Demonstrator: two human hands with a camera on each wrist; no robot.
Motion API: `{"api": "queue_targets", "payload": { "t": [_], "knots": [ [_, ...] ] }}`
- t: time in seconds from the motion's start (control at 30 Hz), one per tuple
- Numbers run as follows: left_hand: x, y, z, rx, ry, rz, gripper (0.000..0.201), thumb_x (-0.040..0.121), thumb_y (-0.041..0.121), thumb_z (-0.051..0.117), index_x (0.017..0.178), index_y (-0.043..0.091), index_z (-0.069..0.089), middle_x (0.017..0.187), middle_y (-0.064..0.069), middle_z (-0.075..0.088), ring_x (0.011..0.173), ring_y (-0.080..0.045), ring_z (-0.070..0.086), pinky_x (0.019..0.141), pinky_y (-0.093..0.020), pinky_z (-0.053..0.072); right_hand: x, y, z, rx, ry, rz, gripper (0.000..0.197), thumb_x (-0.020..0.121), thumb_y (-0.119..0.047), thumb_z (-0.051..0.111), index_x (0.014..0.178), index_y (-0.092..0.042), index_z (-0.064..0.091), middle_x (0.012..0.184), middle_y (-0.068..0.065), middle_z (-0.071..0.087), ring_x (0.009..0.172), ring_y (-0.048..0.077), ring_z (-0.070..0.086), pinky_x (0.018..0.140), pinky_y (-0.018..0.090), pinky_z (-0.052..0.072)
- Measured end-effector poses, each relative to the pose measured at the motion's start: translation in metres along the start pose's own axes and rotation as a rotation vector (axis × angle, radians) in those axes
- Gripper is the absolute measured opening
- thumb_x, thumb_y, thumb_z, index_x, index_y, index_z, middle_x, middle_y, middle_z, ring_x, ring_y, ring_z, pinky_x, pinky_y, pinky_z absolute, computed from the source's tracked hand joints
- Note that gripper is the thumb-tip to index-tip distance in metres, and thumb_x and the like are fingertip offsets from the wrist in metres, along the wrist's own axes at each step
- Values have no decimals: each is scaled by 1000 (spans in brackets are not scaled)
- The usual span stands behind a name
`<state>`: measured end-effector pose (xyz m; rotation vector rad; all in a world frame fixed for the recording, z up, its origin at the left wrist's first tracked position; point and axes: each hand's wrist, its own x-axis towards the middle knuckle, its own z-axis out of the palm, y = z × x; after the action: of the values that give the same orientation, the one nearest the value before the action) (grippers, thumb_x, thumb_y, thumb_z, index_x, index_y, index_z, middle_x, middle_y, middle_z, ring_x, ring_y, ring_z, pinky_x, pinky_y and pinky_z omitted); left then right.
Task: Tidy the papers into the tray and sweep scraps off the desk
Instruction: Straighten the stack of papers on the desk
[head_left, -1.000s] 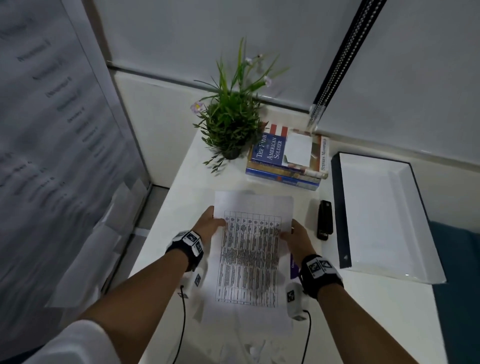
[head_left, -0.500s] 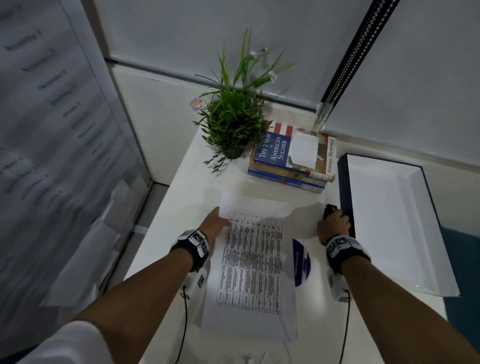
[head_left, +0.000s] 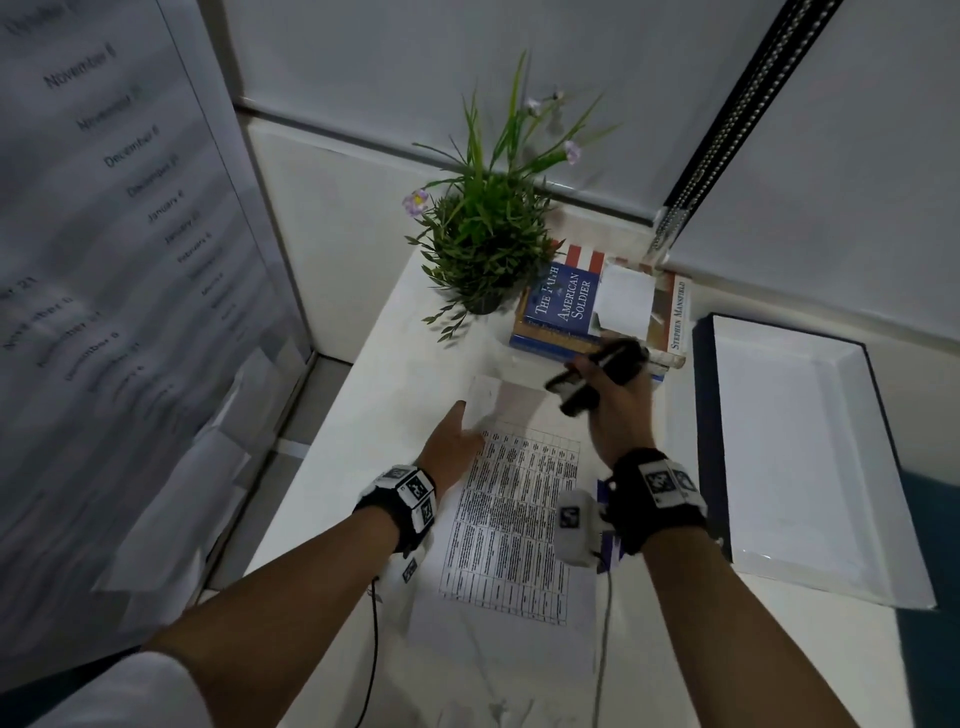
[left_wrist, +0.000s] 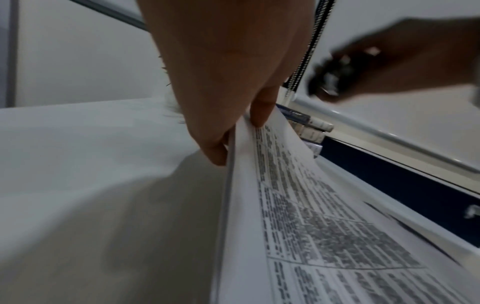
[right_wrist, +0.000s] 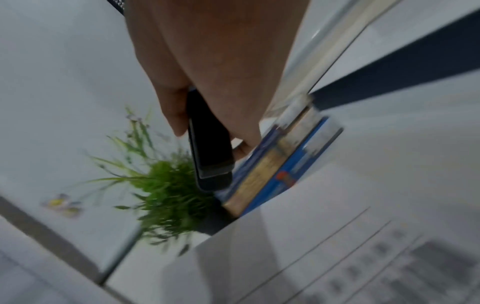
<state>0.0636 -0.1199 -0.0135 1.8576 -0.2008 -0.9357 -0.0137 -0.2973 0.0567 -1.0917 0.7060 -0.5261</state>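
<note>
A stack of papers (head_left: 519, 525) with a printed table on top lies mid-desk. My left hand (head_left: 467, 431) pinches its far left corner and holds that corner raised; in the left wrist view, thumb and fingers of the left hand (left_wrist: 241, 133) clamp the edge of the papers (left_wrist: 324, 226). My right hand (head_left: 597, 387) grips a black stapler (head_left: 597, 379) above the far end of the sheets. The right wrist view shows the stapler (right_wrist: 210, 148) in that hand (right_wrist: 207, 135). The white tray (head_left: 795, 441) sits empty at the right. White scraps (head_left: 509, 712) lie at the near desk edge.
A potted plant (head_left: 483, 234) and a pile of books (head_left: 597, 306) stand at the back of the desk, just beyond the stapler. The tray's dark side wall (head_left: 704, 415) borders the papers on the right. A partition with a printed sheet (head_left: 104, 260) runs along the left.
My right hand left the papers, reached right to the stapler beside the tray, picked it up and brought it over the papers' far end. My left hand has raised the far left corner.
</note>
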Motion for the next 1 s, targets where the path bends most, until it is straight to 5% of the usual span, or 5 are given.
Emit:
{"api": "queue_targets", "payload": {
  "t": [0.1,0.27,0.4,0.63,1.0],
  "knots": [
    [-12,5,2,140,9,137,43,92,-4,41,135,0,36,105,6,49,102,-12,43,68,-4,39,1,1,46,-7,28,10,25,80,-6,67,99,5,56,86,15,64,79,28,67,73,42,55],
    [-27,11,5,189,25,295,39,91,-6,38,130,0,37,109,-10,53,94,-17,49,71,-18,34,-6,5,75,-35,48,54,39,78,-13,69,105,10,53,105,37,61,89,41,67,80,54,56],
    [-31,10,6,186,57,367,35,92,-6,38,126,-3,38,109,-14,54,91,-21,50,67,-15,33,-10,4,78,-78,67,53,41,81,-10,68,107,16,50,90,26,62,65,19,67,57,27,55],
    [-32,10,6,193,22,398,22,91,-4,37,113,1,39,86,0,46,67,-10,43,55,-10,33,-15,4,86,-100,174,69,19,80,-12,65,93,0,58,68,11,63,59,22,66,63,39,57],
    [-27,4,7,129,-32,411,19,88,-9,36,103,3,37,72,3,35,61,-10,32,55,-17,34,-15,4,99,-131,309,43,7,74,-9,60,72,-6,54,56,12,58,44,19,59,50,30,53]
  ]
}}
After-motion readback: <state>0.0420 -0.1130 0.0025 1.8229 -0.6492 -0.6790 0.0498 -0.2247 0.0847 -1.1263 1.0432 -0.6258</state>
